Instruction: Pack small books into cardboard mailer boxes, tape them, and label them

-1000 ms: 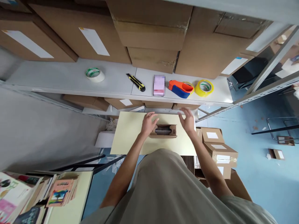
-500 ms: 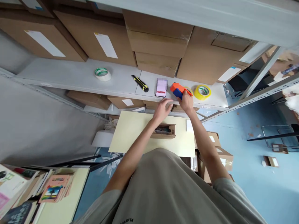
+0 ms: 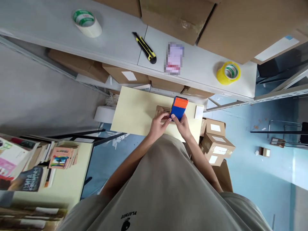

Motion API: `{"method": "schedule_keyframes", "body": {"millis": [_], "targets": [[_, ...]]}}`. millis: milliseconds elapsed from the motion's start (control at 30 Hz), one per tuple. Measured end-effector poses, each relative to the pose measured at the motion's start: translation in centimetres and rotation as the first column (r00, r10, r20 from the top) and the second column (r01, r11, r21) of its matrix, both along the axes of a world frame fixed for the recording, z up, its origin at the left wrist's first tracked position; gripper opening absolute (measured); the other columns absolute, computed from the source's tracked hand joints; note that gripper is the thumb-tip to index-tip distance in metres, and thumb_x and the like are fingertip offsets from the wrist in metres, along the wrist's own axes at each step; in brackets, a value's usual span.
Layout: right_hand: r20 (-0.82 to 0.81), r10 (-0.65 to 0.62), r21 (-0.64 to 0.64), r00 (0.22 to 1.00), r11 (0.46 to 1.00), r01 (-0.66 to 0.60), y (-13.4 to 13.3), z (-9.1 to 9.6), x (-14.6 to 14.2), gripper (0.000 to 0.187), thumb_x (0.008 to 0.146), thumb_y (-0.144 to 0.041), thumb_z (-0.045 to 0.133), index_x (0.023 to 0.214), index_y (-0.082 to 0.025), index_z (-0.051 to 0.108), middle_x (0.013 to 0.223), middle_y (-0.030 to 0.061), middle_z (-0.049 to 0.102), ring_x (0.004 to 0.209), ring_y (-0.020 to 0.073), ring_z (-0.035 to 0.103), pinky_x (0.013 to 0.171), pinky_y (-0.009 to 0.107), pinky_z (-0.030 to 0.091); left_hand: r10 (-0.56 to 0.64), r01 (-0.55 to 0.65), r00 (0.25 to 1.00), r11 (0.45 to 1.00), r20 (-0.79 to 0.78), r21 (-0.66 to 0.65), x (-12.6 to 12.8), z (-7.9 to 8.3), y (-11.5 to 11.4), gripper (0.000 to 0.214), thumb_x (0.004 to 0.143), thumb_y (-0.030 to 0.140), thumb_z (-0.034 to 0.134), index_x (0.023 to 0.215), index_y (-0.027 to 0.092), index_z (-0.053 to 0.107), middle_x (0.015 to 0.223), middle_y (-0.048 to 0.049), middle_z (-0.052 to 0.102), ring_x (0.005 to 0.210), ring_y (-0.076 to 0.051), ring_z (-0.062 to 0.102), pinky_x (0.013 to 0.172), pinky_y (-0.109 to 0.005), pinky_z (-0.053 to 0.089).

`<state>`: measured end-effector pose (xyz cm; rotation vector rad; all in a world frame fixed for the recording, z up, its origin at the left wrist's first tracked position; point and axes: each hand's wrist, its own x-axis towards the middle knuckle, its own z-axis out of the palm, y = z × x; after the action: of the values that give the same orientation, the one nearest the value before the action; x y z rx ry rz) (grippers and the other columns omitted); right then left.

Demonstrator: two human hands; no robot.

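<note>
An orange and blue tape dispenser [image 3: 178,108] is gripped in my right hand [image 3: 183,126], its toothed edge facing away from me. My left hand [image 3: 158,125] is close against the dispenser's left side, thumb and fingers drawn together. Whatever may be between those fingertips is too small to make out. Below my hands, a small open cardboard box [image 3: 159,109] lies on the pale yellow tabletop [image 3: 134,109], mostly covered by the hands and the dispenser.
On the grey shelf [image 3: 115,45] ahead are a white tape roll [image 3: 92,29], a yellow-black box cutter [image 3: 145,48], a blurred-out phone [image 3: 174,59] and a yellow tape roll [image 3: 223,77]. Cardboard boxes [image 3: 218,141] are stacked at right. Books [image 3: 60,157] lie at left.
My right hand has brought the tape dispenser from the shelf back toward me, over the table. My left hand has drawn back from the shelf edge to meet it. The view has tilted down.
</note>
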<state>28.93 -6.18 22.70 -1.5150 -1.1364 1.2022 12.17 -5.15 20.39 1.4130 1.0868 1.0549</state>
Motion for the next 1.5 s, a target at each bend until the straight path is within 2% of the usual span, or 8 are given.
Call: {"method": "schedule_keyframes", "body": {"millis": [167,300,567,800,1033,1267,1367,1500], "targets": [[0.066,0.068,-0.013,0.996,0.998,-0.067,-0.4,-0.8,0.3,0.073,0.096,-0.096,0.068,0.120,-0.027,0.066,0.112,0.0094,0.077,0.102,0.0287,0.072,0.096,0.045,0.065,-0.004,0.007,0.993,1.000,-0.117,0.020,-1.9,-0.2,-0.6,0.026,0.108,0.050,0.076,0.124,0.030,0.080,0.123,-0.0101,0.083,0.116,-0.028,0.079,0.094,-0.041,0.067],[0.164,0.197,-0.072,0.967,0.980,-0.188,-0.9,-0.8,1.7,0.072,0.096,-0.095,0.069,0.119,-0.027,0.067,0.104,0.0074,0.076,0.089,0.0266,0.069,0.084,0.044,0.065,-0.011,0.008,1.000,0.984,-0.014,-0.177,-4.1,0.3,1.5,0.052,0.103,0.064,0.082,0.140,0.028,0.080,0.131,-0.0107,0.083,0.119,-0.029,0.080,0.097,-0.040,0.068],[0.243,0.466,-0.165,0.851,0.884,-0.437,-0.5,0.3,3.8,0.065,0.098,-0.090,0.071,0.113,-0.027,0.067,0.091,0.0038,0.074,0.077,0.0246,0.064,0.073,0.042,0.059,-0.028,0.052,0.997,0.938,0.074,-0.343,-5.5,0.7,4.9,0.060,0.097,0.081,0.083,0.104,0.022,0.088,0.108,-0.0098,0.085,0.113,-0.032,0.082,0.095,-0.041,0.070],[0.217,0.606,-0.262,0.765,0.791,-0.552,0.6,1.4,4.9,0.065,0.097,-0.091,0.072,0.108,-0.026,0.070,0.086,0.0024,0.074,0.075,0.0235,0.066,0.068,0.038,0.055,-0.008,0.064,0.992,0.887,0.123,-0.458,-5.1,-3.4,4.3,0.053,0.091,0.074,0.090,0.098,0.021,0.087,0.098,-0.0083,0.086,0.095,-0.026,0.080,0.086,-0.038,0.068],[0.186,0.641,-0.409,0.745,0.740,-0.534,3.8,0.7,4.3,0.079,0.096,-0.101,0.064,0.097,-0.023,0.076,0.080,0.0070,0.079,0.073,0.0259,0.077,0.064,0.037,0.060,0.204,-0.142,0.976,0.855,0.072,-0.498,-3.4,-7.4,2.8,0.044,0.093,0.062,0.088,0.091,0.019,0.081,0.091,-0.0074,0.082,0.089,-0.023,0.077,0.081,-0.036,0.065],[0.107,0.820,-0.695,0.562,0.466,-0.548,8.9,7.0,6.2,0.078,0.093,-0.099,0.071,0.089,-0.021,0.075,0.077,0.0080,0.083,0.065,0.0219,0.080,0.059,0.030,0.059,0.533,-0.448,0.846,0.707,-0.004,-0.547,-5.0,-10.9,3.6,0.039,0.088,0.057,0.092,0.086,0.020,0.078,0.074,-0.0003,0.070,0.071,-0.014,0.064,0.066,-0.026,0.050],[0.193,0.849,-0.740,0.493,0.455,-0.494,10.5,9.1,6.2,0.081,0.098,-0.100,0.063,0.084,-0.021,0.076,0.075,0.0079,0.083,0.065,0.0209,0.080,0.063,0.030,0.058,0.551,-0.464,0.834,0.662,-0.039,-0.589,-5.5,-12.7,4.4,0.026,0.087,0.042,0.092,0.085,0.020,0.079,0.077,-0.0002,0.073,0.072,-0.013,0.062,0.068,-0.025,0.049],[0.312,0.867,-0.767,0.389,0.471,-0.435,11.4,9.2,3.8,0.081,0.102,-0.096,0.058,0.078,-0.021,0.072,0.069,0.0087,0.080,0.066,0.0209,0.079,0.066,0.030,0.055,0.558,-0.472,0.825,0.589,-0.092,-0.657,-4.6,-15.1,5.0,0.023,0.090,0.037,0.090,0.081,0.021,0.076,0.077,0.0004,0.071,0.071,-0.013,0.060,0.068,-0.025,0.048]]}}
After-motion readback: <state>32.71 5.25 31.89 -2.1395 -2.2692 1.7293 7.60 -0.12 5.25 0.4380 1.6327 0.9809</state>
